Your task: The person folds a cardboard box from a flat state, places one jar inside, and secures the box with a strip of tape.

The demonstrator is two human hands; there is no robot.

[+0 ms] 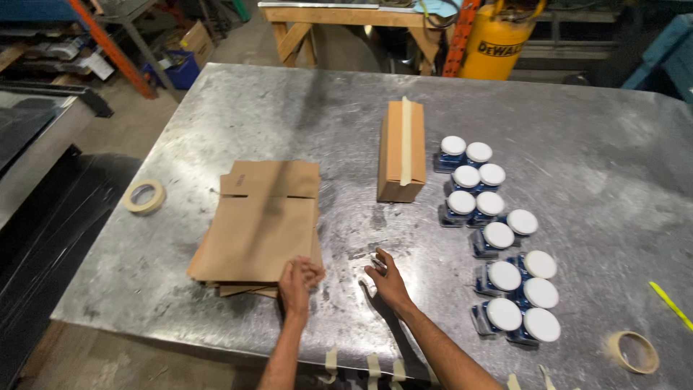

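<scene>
thirteen white-lidded jars (498, 235), two tape rolls (144, 196)

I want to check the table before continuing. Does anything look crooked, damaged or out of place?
Nothing looks damaged or spilled. The stack of flat cardboard boxes under the left hand is slightly fanned, its edges uneven. The white-lidded jars stand in a loose, uneven double row.
</scene>
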